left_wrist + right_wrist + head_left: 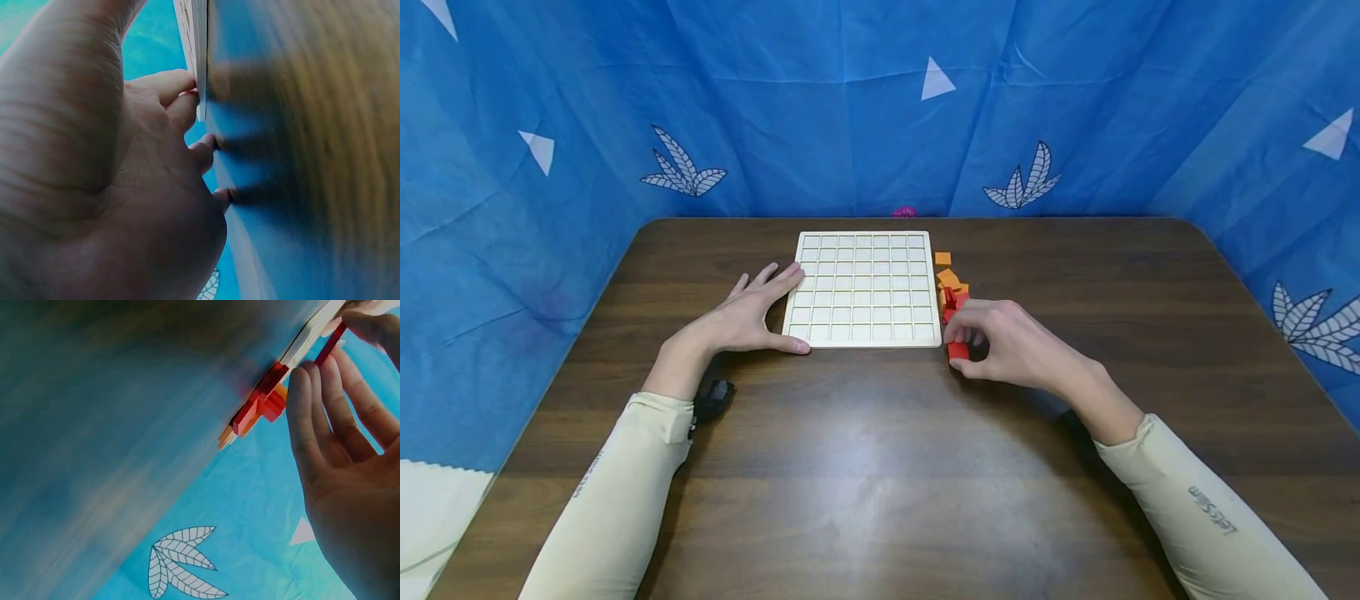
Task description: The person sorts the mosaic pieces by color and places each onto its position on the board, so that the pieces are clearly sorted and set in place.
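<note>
A pale square board (863,292) with a grid of recessed cells lies flat on the table. My left hand (737,323) rests at its left side, fingers spread, with the thumb and index fingertip on the edge. Beside the board's near right corner, my right hand (1018,343) pinches a red square tile (958,351) between thumb and fingers. The right wrist view shows this thin tile (331,344) tilted on edge. Just beyond that hand lie loose red tiles (272,380) and orange tiles (948,277), heaped along the board's right edge and partly hidden by the fingers.
The dark wooden table (850,467) extends toward me and to both sides. A blue cloth (790,108) with leaf and triangle prints hangs behind and beside it. One orange tile (942,258) lies apart near the board's far right corner.
</note>
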{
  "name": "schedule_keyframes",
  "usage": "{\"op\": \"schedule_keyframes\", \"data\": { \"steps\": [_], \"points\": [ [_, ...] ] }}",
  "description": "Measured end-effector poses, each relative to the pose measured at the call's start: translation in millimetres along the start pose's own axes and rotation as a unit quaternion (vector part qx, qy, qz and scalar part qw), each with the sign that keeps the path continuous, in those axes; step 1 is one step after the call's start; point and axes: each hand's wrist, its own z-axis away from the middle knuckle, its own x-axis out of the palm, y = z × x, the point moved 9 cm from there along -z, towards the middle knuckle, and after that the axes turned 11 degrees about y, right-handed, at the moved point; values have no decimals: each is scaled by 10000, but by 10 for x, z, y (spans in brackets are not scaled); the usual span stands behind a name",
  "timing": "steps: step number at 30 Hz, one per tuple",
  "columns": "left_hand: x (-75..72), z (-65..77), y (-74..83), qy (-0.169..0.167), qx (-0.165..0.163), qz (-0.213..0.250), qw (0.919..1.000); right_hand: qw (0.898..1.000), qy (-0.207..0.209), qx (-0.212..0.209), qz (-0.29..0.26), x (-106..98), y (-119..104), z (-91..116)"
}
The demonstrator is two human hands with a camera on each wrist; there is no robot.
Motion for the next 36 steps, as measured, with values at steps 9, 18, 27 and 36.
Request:
{"op": "schedule_keyframes", "data": {
  "steps": [9, 18, 27, 36],
  "points": [
    [5, 2, -8, 57, -73, -5, 10000, 9983, 546, 98, 185, 37, -88, -326],
    [9, -11, 26, 84, -94, 11, 9999, 9969, 773, -3, 147, 181, -204, -675],
    [-2, 7, 7, 81, -98, 4, 9999, 9957, 873, 297, 74, 310, -263, -1002],
    [8, -13, 6, 56, -139, 58, 9999, 9960, 812, 364, -105, 465, -402, -1322]
  ]
}}
